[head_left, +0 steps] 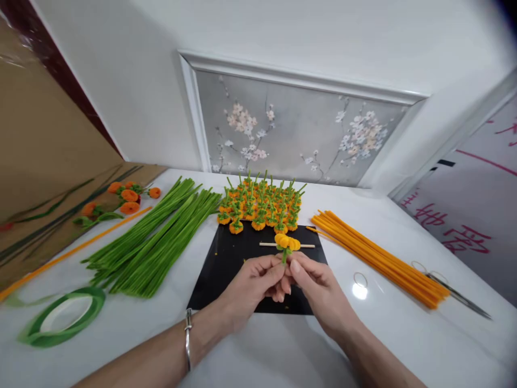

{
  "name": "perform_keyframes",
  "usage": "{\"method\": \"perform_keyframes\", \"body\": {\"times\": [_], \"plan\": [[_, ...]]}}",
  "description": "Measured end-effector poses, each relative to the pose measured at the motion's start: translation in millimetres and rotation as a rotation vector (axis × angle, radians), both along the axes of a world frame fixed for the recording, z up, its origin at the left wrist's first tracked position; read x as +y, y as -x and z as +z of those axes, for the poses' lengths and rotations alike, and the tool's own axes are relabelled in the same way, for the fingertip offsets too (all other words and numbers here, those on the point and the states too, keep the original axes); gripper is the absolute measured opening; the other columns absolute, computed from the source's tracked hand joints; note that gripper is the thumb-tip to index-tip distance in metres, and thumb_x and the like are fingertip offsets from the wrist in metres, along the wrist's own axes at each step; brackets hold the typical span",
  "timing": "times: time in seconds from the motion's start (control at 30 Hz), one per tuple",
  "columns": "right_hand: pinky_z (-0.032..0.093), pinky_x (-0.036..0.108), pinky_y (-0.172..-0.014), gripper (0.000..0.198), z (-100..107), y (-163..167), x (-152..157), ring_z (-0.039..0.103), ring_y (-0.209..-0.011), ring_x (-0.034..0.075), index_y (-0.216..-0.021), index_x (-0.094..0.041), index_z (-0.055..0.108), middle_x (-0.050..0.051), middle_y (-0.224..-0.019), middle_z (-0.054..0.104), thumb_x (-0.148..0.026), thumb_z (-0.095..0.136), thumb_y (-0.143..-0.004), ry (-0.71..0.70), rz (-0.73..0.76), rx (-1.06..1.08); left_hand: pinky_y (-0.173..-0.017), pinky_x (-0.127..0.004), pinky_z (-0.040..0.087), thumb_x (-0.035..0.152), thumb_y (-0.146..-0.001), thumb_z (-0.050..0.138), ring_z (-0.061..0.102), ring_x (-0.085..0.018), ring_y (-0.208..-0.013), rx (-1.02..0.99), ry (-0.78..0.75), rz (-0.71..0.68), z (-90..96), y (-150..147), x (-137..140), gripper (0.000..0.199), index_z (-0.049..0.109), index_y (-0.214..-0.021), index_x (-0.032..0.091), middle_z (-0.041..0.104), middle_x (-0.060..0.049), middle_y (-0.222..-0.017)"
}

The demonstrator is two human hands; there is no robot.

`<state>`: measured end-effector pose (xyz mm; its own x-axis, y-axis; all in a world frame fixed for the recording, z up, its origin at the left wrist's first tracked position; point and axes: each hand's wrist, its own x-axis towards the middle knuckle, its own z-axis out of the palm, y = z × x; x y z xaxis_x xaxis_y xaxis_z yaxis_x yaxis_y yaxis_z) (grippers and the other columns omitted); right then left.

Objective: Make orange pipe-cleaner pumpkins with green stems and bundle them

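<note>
Over the black mat point(212, 269), my left hand point(256, 277) pinches the green stem of a small orange pipe-cleaner flower point(287, 242) between thumb and fingertips. My right hand point(319, 283) is closed at the same stem from the other side, its thumb and forefinger pressed close to it. The flower's rounded orange loops point up and away, with green bits just beneath them. Behind it a thin pale stick point(266, 244) lies across the mat. Some fingertips of both hands are tucked under and partly hidden.
Rows of finished orange-and-green pieces point(262, 205) stand behind the mat. Green pipe cleaners point(153, 242) and a green tape roll point(64, 318) lie left. Orange pipe cleaners point(375, 253) and scissors point(460, 296) lie right. Orange flowers point(129, 202) rest on cardboard at far left.
</note>
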<state>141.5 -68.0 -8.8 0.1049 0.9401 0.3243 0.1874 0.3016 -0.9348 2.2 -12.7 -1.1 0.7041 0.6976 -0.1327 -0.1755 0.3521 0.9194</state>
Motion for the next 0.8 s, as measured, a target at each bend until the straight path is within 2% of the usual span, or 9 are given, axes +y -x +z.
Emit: {"method": "perform_keyframes", "body": {"times": [0.1, 0.2, 0.3, 0.33, 0.37, 0.43, 0.57, 0.8], "plan": [[0.053, 0.033, -0.075, 0.037, 0.5, 1.4, -0.4, 0.061, -0.081, 0.019, -0.064, -0.018, 0.062, 0.003, -0.071, 0.059, -0.041, 0.052, -0.091, 0.077, 0.084, 0.143, -0.051, -0.018, 0.040, 0.044, -0.080, 0.066, 0.049, -0.006, -0.049, 0.055, -0.054, -0.009, -2.0, -2.0, -0.5, 0.038, 0.059, -0.061, 0.012, 0.058, 0.000, -0.059], [0.053, 0.029, -0.062, 0.029, -1.2, 0.1, 0.7, 0.059, -0.069, 0.016, -0.069, -0.019, 0.060, 0.002, -0.071, 0.056, -0.039, 0.055, -0.089, 0.062, 0.043, 0.154, -0.055, -0.020, 0.043, 0.042, -0.086, 0.059, 0.053, -0.008, -0.053, 0.140, -0.201, -0.018, -6.1, -1.8, 2.5, 0.037, 0.061, -0.065, 0.011, 0.058, 0.000, -0.060], [0.050, 0.026, -0.064, 0.023, -2.7, -5.1, 1.1, 0.057, -0.071, 0.015, -0.070, -0.019, 0.059, 0.002, -0.074, 0.058, -0.029, 0.054, -0.090, -0.093, -0.138, -0.090, -0.069, -0.023, 0.048, 0.032, -0.087, 0.059, 0.060, -0.012, -0.076, 0.151, -0.385, 0.055, -7.0, 2.1, 7.7, 0.018, 0.064, -0.091, 0.015, 0.064, -0.003, -0.084], [0.049, 0.025, -0.064, 0.021, -2.9, -7.3, 0.9, 0.057, -0.070, 0.014, -0.071, -0.019, 0.059, 0.001, -0.073, 0.058, -0.025, 0.053, -0.090, -0.148, -0.202, -0.188, -0.074, -0.024, 0.049, 0.028, -0.085, 0.061, 0.061, -0.014, -0.086, 0.138, -0.444, 0.099, -6.0, 4.0, 9.2, 0.021, 0.061, -0.103, 0.018, 0.064, -0.004, -0.095], [0.048, 0.024, -0.062, 0.020, -3.1, -9.2, 0.6, 0.056, -0.067, 0.013, -0.072, -0.019, 0.060, 0.001, -0.071, 0.058, -0.022, 0.052, -0.090, -0.187, -0.247, -0.274, -0.079, -0.025, 0.049, 0.024, -0.083, 0.064, 0.060, -0.015, -0.094, 0.122, -0.498, 0.138, -4.4, 5.8, 10.2, 0.032, 0.056, -0.114, 0.021, 0.062, -0.004, -0.105], [0.046, 0.022, -0.058, 0.020, -3.5, -11.8, -0.2, 0.055, -0.062, 0.012, -0.077, -0.020, 0.063, 0.000, -0.068, 0.058, -0.018, 0.049, -0.091, -0.232, -0.274, -0.387, -0.082, -0.026, 0.049, 0.018, -0.079, 0.068, 0.057, -0.017, -0.104, 0.098, -0.590, 0.185, -0.6, 8.7, 10.3, 0.050, 0.048, -0.124, 0.028, 0.058, -0.004, -0.117], [0.046, 0.021, -0.057, 0.022, -5.7, -10.9, -2.3, 0.057, -0.062, 0.012, -0.089, -0.020, 0.065, 0.001, -0.070, 0.060, -0.013, 0.045, -0.091, -0.274, -0.269, -0.465, -0.079, -0.023, 0.051, 0.012, -0.079, 0.067, 0.059, -0.014, -0.098, 0.076, -0.692, 0.228, 4.7, 9.4, 4.0, 0.047, 0.051, -0.119, 0.031, 0.057, -0.001, -0.116], [0.048, 0.022, -0.059, 0.017, -5.1, -10.5, -3.0, 0.059, -0.064, 0.013, -0.090, -0.019, 0.066, 0.002, -0.072, 0.063, -0.014, 0.050, -0.091, -0.284, -0.239, -0.451, -0.092, -0.023, 0.049, 0.014, -0.085, 0.061, 0.060, -0.014, -0.106, -0.052, -0.621, 0.181, 5.3, 10.1, 3.3, 0.016, 0.062, -0.098, 0.022, 0.060, -0.003, -0.117]]}}
